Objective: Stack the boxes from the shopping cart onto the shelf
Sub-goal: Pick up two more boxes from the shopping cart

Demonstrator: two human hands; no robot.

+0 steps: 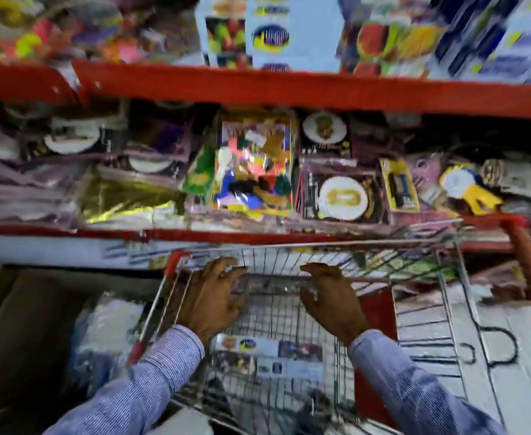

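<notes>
**Both hands over the cart, nothing gripped**

Left hand (210,301) and right hand (331,301) hover over the wire shopping cart (446,277), fingers spread, palms down, empty. Striped sleeves enter from 7 and 5 o'clock. A flat box (270,356) lies at the cart bottom at 6 o'clock, below both hands and apart from them. Red shelf (289,89) runs across at 12 o'clock, with white boxes (270,29) on top. Whole view is blurred.
</notes>
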